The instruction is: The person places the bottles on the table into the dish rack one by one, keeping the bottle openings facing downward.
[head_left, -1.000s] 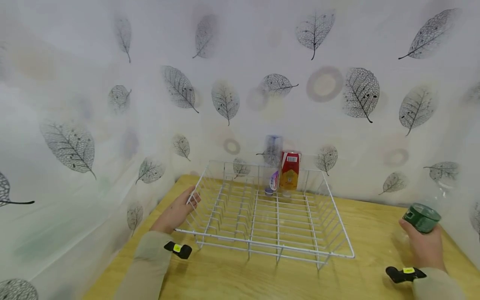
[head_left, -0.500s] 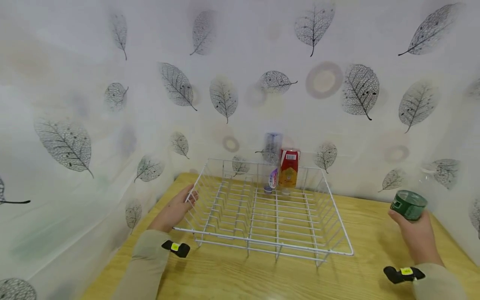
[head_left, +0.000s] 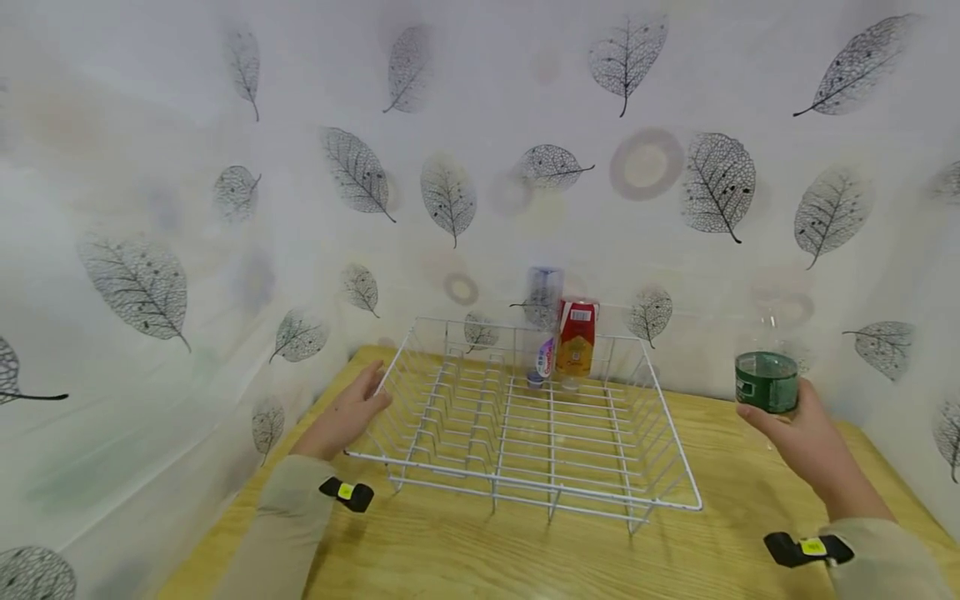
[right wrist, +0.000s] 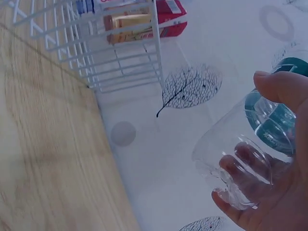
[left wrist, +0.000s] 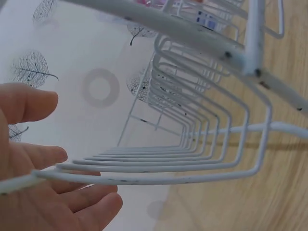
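A white wire dish rack (head_left: 495,477) stands on the wooden table. My left hand (head_left: 345,417) is at its left side; in the left wrist view the hand's fingers (left wrist: 94,197) lie loosely behind a side wire and the thumb is apart from it. To the right of the rack, my right hand (head_left: 810,446) grips a clear plastic bottle with a green label (head_left: 767,383), raised above the table. The right wrist view shows the fingers wrapped round the bottle's clear lower part (right wrist: 207,149).
Inside the rack, at its back, stand a red and yellow carton (head_left: 576,337) and a clear bottle with a purple-and-white label (head_left: 544,358). A pale leaf-patterned sheet (head_left: 480,100) hangs behind and left of the table (head_left: 465,558).
My right hand has moved left with the bottle, nearer the rack, and raised it slightly. The left hand's fingers have loosened from the rack's side. The rack stays in place.
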Motion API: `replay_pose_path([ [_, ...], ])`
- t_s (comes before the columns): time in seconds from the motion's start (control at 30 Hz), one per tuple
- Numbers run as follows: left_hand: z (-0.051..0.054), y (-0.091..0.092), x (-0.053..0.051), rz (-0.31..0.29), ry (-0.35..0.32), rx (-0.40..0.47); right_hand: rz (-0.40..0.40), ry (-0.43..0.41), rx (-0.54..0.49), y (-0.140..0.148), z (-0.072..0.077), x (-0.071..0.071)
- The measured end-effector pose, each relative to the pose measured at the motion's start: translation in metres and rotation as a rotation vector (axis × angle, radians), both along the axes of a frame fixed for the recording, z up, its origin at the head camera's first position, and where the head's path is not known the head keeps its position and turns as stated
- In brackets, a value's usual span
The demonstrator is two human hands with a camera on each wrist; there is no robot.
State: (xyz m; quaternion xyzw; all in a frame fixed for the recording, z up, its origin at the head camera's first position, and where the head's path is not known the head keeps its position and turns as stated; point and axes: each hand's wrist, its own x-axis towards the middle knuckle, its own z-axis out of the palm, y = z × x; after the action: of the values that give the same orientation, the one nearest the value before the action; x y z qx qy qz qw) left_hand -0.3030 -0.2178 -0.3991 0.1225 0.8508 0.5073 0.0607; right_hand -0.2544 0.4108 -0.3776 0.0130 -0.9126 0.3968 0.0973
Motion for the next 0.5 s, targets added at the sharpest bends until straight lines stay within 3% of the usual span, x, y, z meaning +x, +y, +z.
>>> replay_pose_path([
  [0.13,0.011,0.001,0.002,0.010,0.079,-0.111,0.059,-0.006,0.053,-0.018,0.015,0.001],
  [0.5,0.050,0.015,0.007,-0.040,0.236,-0.254,0.158,0.025,0.154,-0.054,0.041,0.004],
])
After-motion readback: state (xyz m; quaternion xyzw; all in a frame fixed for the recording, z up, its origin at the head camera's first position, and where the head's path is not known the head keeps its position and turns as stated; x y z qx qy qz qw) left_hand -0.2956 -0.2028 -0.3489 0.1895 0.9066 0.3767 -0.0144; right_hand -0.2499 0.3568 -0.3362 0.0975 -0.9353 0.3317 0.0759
